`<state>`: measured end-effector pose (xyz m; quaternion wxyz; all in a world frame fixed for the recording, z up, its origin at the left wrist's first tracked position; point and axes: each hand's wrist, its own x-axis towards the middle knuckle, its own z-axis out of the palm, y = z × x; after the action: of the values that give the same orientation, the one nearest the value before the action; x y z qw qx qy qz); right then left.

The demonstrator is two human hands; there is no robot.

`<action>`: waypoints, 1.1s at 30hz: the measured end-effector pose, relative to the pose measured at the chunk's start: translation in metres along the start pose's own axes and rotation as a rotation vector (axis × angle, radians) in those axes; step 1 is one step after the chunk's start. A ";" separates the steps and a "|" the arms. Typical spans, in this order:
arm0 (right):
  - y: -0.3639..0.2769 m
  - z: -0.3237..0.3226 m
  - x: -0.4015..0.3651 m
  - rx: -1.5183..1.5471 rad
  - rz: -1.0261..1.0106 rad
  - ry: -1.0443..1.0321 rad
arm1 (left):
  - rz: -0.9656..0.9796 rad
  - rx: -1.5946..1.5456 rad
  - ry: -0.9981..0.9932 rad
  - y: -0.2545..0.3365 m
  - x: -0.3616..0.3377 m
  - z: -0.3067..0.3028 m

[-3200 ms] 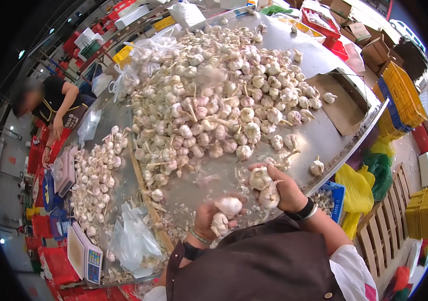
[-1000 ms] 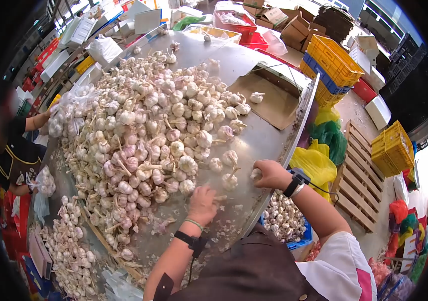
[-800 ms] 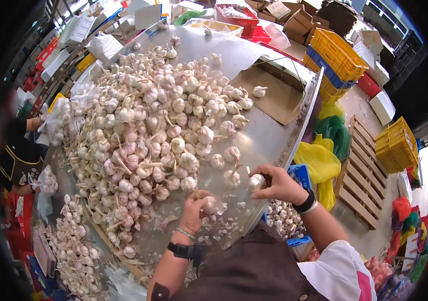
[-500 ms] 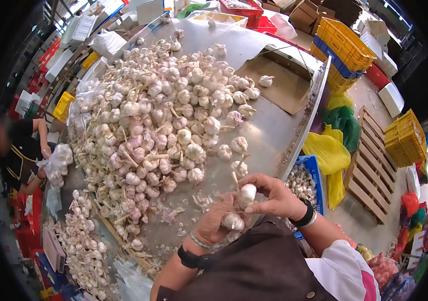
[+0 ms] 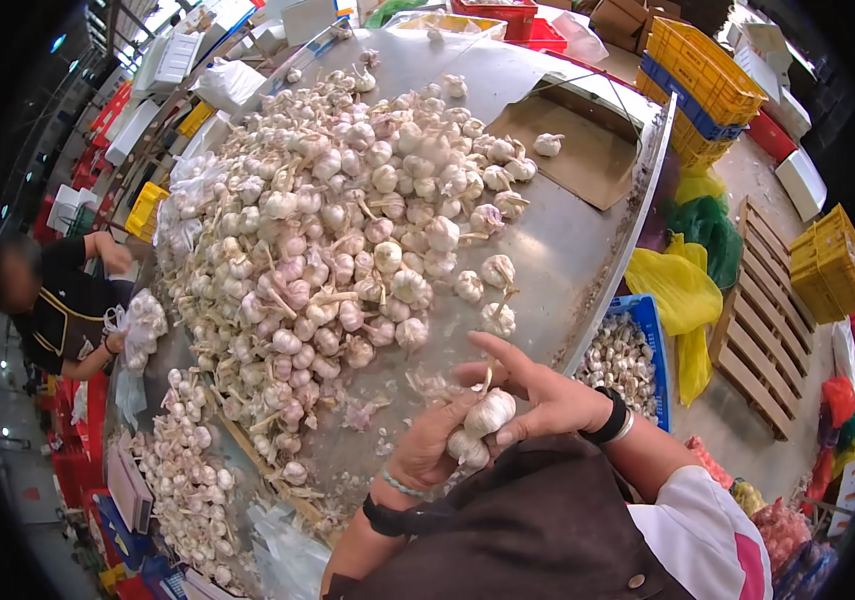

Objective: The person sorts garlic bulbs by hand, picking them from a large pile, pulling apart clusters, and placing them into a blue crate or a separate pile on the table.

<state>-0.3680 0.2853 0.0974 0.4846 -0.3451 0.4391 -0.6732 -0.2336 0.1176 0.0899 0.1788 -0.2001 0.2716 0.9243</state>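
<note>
My left hand (image 5: 425,442) is closed around two garlic bulbs close against each other. The upper garlic bulb (image 5: 490,412) has its stem pointing up, and the lower garlic bulb (image 5: 467,449) sits in the palm. Over them, my right hand (image 5: 539,392) has its fingers spread apart, with the thumb beside the upper bulb; whether it touches is hard to tell. Just beyond my hands lie a few loose bulbs and a large garlic heap (image 5: 317,240) on the metal table (image 5: 547,250). Papery skins (image 5: 362,412) are scattered near my left hand.
A blue crate (image 5: 652,350) of garlic stands by my right side. Across the left side, another person (image 5: 62,300) holds a plastic bag (image 5: 144,325) of bulbs. A cardboard piece (image 5: 567,150) lies at the far table edge. Beyond are a wooden pallet (image 5: 762,320) and yellow crates (image 5: 702,75).
My right fingers have spread from their pinch on the upper bulb, which now rests against the lower one. The view has shifted slightly, and the other person's upper hand has moved away from the bag.
</note>
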 end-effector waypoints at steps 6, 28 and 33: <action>0.014 0.001 0.003 -0.211 -0.105 0.101 | 0.173 -0.179 0.161 -0.001 -0.005 0.026; -0.004 0.001 0.001 -0.737 -0.092 0.008 | 0.366 0.692 0.291 -0.009 -0.015 0.019; -0.018 0.004 0.004 -0.773 -0.087 -0.089 | 0.303 0.657 0.330 -0.007 -0.018 0.025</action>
<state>-0.3720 0.2827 0.1153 0.3084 -0.5493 0.6241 -0.4623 -0.2219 0.1336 0.1141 0.0486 -0.2357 0.6043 0.7595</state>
